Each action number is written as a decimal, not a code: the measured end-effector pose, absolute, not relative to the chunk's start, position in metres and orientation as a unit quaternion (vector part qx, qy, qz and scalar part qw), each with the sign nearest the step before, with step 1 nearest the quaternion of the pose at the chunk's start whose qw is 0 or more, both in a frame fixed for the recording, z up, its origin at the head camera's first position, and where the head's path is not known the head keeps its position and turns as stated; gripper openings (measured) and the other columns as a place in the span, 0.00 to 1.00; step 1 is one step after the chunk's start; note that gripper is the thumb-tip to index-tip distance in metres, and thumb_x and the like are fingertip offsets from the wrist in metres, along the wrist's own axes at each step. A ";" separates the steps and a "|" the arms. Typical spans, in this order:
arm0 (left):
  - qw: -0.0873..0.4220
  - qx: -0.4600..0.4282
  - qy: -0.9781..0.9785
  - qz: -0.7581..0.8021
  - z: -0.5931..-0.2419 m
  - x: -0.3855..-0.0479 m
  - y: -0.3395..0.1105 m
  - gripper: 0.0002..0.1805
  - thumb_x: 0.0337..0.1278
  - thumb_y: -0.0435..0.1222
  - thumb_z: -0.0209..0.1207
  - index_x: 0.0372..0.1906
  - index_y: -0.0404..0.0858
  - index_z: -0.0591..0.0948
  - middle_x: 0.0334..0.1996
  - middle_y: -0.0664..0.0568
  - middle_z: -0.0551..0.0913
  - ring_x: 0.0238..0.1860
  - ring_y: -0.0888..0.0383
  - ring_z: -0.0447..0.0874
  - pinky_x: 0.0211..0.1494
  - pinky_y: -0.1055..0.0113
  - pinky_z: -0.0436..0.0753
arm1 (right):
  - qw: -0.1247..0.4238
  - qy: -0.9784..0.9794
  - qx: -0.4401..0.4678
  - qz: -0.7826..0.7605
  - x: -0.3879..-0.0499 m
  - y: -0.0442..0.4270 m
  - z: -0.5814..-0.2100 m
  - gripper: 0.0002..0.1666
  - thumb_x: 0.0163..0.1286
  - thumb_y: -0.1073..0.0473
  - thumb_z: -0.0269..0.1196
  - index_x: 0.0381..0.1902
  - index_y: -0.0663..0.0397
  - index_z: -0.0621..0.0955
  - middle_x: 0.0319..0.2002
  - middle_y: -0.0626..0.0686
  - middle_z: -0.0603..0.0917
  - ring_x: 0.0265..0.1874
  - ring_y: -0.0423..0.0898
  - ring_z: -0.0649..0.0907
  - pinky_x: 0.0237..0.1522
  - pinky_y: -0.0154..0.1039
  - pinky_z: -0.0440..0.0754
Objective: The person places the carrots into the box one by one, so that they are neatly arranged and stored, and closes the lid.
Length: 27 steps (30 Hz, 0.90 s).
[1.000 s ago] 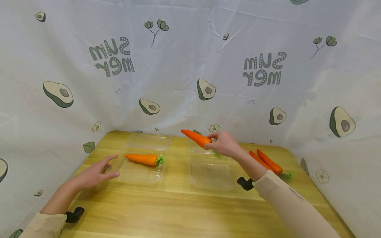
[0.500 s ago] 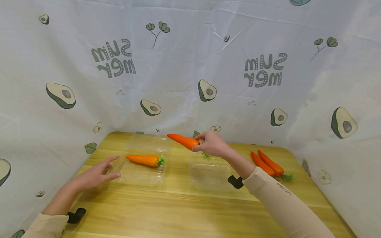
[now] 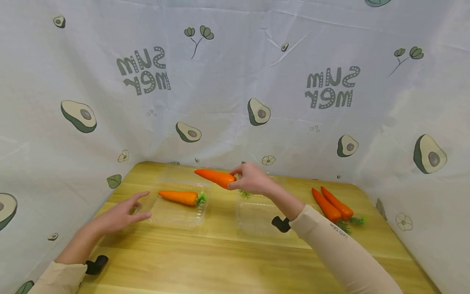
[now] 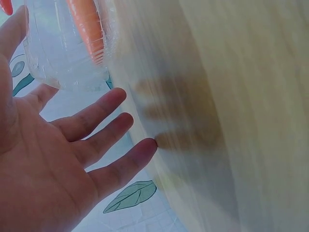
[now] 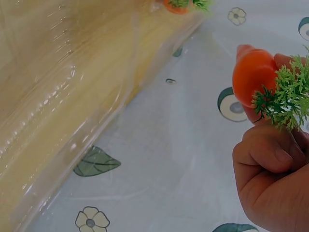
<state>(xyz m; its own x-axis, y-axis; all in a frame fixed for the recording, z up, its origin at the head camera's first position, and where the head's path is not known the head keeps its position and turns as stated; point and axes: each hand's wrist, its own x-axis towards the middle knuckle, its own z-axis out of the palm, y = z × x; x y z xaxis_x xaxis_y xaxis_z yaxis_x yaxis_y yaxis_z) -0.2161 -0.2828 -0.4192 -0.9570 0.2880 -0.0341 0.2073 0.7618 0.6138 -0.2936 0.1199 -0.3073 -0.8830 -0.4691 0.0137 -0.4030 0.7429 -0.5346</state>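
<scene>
My right hand (image 3: 253,179) pinches an orange carrot (image 3: 214,177) by its thick end, above the table between two clear plastic boxes. The carrot's tip points left, and green leaves (image 5: 294,94) hang from its thick end in the right wrist view. Another carrot (image 3: 180,197) lies in the left clear box (image 3: 176,220), leaves to the right. Next to that box's left side, my left hand (image 3: 119,214) has its fingers spread and holds nothing; whether it touches the box, I cannot tell. The right clear box (image 3: 255,226) is partly behind my right arm.
Two more carrots lie side by side at the table's right, one (image 3: 326,205) slightly left of the other (image 3: 338,204). The wooden table (image 3: 205,261) runs back to a hanging white cloth (image 3: 220,81) printed with avocados, which also encloses both sides.
My right hand has carried the carrot left, from over the right box toward the left one, and slightly lower. My left hand has stayed nearly still.
</scene>
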 end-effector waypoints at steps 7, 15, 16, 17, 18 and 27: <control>0.064 0.137 0.937 0.316 -0.420 -0.216 -0.283 0.44 0.69 0.53 0.59 0.79 0.37 0.55 0.60 0.29 0.76 0.58 0.35 0.78 0.54 0.39 0.77 | 0.076 0.929 -0.239 -0.272 -0.293 0.106 -0.309 0.26 0.58 0.54 0.73 0.54 0.57 0.86 0.17 0.46 0.67 0.15 0.42 0.67 0.20 0.35 0.62; 0.068 0.135 0.936 0.317 -0.421 -0.214 -0.283 0.44 0.68 0.52 0.60 0.79 0.37 0.55 0.59 0.30 0.76 0.57 0.36 0.78 0.54 0.39 0.78 | 0.089 0.920 -0.261 -0.277 -0.293 0.091 -0.315 0.26 0.58 0.55 0.73 0.54 0.58 0.86 0.17 0.46 0.67 0.15 0.42 0.66 0.20 0.34 0.62; 0.067 0.134 0.937 0.317 -0.420 -0.214 -0.282 0.44 0.68 0.52 0.60 0.79 0.37 0.55 0.59 0.30 0.76 0.57 0.36 0.78 0.54 0.39 0.78 | 0.090 0.919 -0.265 -0.277 -0.294 0.090 -0.315 0.26 0.58 0.55 0.73 0.54 0.58 0.86 0.16 0.45 0.66 0.15 0.42 0.66 0.20 0.34 0.62; 0.067 0.134 0.937 0.316 -0.420 -0.214 -0.282 0.44 0.68 0.52 0.60 0.79 0.37 0.55 0.59 0.30 0.76 0.57 0.36 0.78 0.54 0.39 0.78 | 0.092 0.918 -0.269 -0.277 -0.294 0.088 -0.316 0.26 0.58 0.55 0.73 0.54 0.58 0.86 0.15 0.45 0.65 0.14 0.42 0.65 0.19 0.33 0.61; 0.066 0.134 0.937 0.315 -0.419 -0.214 -0.282 0.44 0.69 0.52 0.60 0.79 0.37 0.55 0.59 0.30 0.76 0.57 0.36 0.78 0.54 0.39 0.78 | 0.094 0.917 -0.271 -0.277 -0.294 0.086 -0.317 0.26 0.58 0.55 0.73 0.54 0.58 0.86 0.14 0.44 0.64 0.14 0.41 0.64 0.19 0.33 0.61; 0.072 0.134 0.937 0.313 -0.416 -0.215 -0.281 0.44 0.68 0.53 0.60 0.79 0.38 0.55 0.58 0.31 0.76 0.56 0.37 0.79 0.53 0.40 0.78 | 0.102 0.915 -0.295 -0.257 -0.293 0.070 -0.322 0.26 0.58 0.55 0.73 0.55 0.58 0.86 0.13 0.43 0.62 0.13 0.40 0.62 0.19 0.33 0.59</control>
<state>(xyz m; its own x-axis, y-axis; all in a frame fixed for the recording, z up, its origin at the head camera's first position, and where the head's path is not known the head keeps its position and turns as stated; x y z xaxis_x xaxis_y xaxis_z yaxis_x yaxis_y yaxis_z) -0.2148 -0.2808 -0.4165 -0.9537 0.2964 -0.0505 0.2065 0.7680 0.6063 -0.2929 0.0701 -0.3215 -0.8058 -0.5912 -0.0347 -0.4865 0.6943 -0.5303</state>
